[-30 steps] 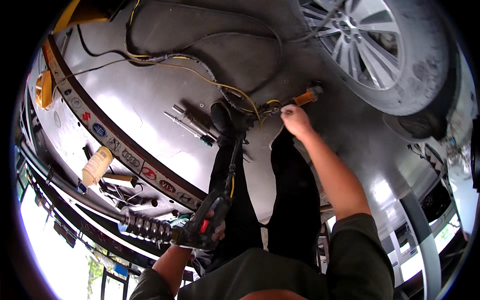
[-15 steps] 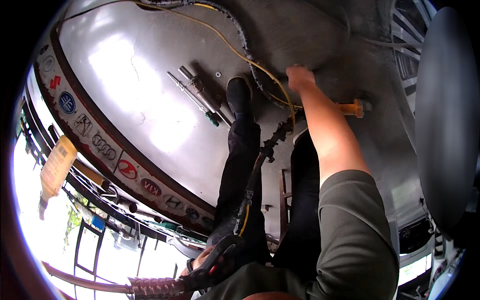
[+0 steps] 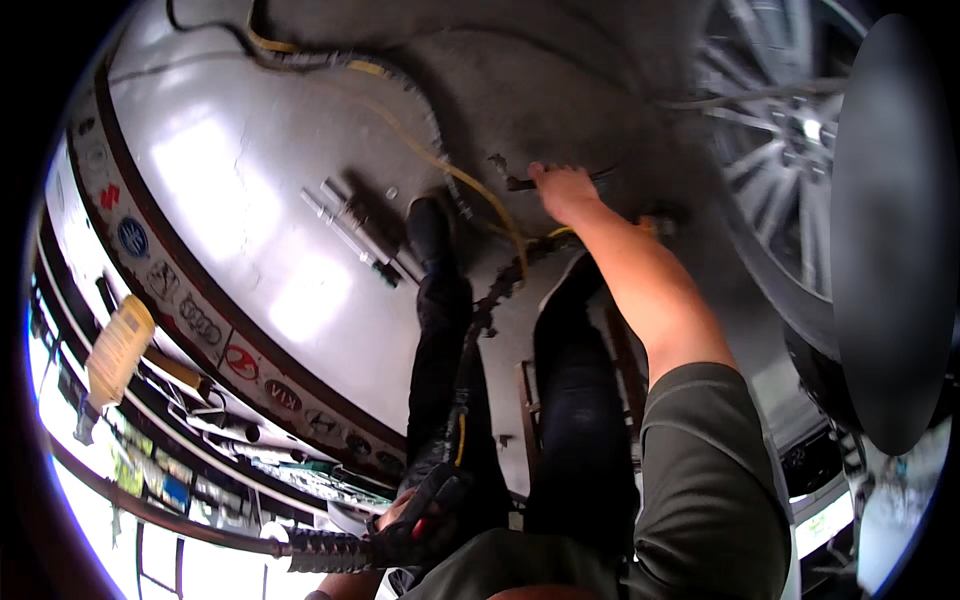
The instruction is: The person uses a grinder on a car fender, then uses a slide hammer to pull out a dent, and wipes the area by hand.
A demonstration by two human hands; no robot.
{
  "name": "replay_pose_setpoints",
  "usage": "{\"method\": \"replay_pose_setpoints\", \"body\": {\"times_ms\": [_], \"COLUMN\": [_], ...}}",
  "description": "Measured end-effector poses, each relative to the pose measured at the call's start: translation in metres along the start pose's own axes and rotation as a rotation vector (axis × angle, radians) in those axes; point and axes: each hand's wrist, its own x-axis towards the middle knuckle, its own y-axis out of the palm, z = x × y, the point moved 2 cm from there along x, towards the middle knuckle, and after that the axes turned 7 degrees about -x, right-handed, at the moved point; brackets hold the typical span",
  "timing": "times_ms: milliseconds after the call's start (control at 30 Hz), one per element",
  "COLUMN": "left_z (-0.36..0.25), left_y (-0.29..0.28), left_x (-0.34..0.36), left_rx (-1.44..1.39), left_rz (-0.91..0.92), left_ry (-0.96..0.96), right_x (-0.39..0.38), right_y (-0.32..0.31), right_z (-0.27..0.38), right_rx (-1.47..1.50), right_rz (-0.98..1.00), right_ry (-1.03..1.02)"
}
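In my left hand (image 3: pixel 395 508), low and close to my body, is the black trigger handle of a spray gun-like tool (image 3: pixel 430 510). From it a ribbed grey barrel and a long brown metal pipe (image 3: pixel 180 515) reach left. A taped black hose (image 3: pixel 485 310) rises from the handle between my legs. My right hand (image 3: pixel 565 192) is stretched forward above the floor, fingers closed round a thin dark rod-like piece (image 3: pixel 518 184) with a hooked end. Its exact kind is blurred. An orange tool end (image 3: pixel 655 226) lies beyond my right forearm, partly hidden.
A spoked car wheel (image 3: pixel 790 140) stands at the right. Metal shafts and a screwdriver (image 3: pixel 360 230) lie left of my foot. Yellow-and-black hose (image 3: pixel 430 150) snakes over the floor (image 3: pixel 240 220). A curved edge with badges (image 3: pixel 205 318) and a yellowish bottle (image 3: pixel 120 350) are left.
My right hand has lifted from the floor and shifted left, now with a thin dark piece in it. My view has swung right, showing more wheel. My left hand keeps its hold.
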Motion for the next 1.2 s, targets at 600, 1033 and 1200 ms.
{"method": "replay_pose_setpoints", "body": {"times_ms": [600, 1033, 1200], "left_z": [-0.16, -0.158, -0.155], "left_y": [0.137, 0.163, 0.186], "left_x": [-0.134, -0.119, -0.145], "left_rx": [0.244, 0.328, 0.289], "left_rz": [0.587, 0.333, 0.332], "left_ry": [-0.094, -0.179, -0.105], "right_x": [-0.299, -0.387, -0.407], "right_y": [-0.336, -0.316, -0.327], "right_z": [-0.043, -0.056, -0.066], "right_rx": [1.306, 1.074, 0.899], "right_rz": [-1.58, -1.5, -1.452], "right_ry": [-0.005, 0.347, 0.255]}}
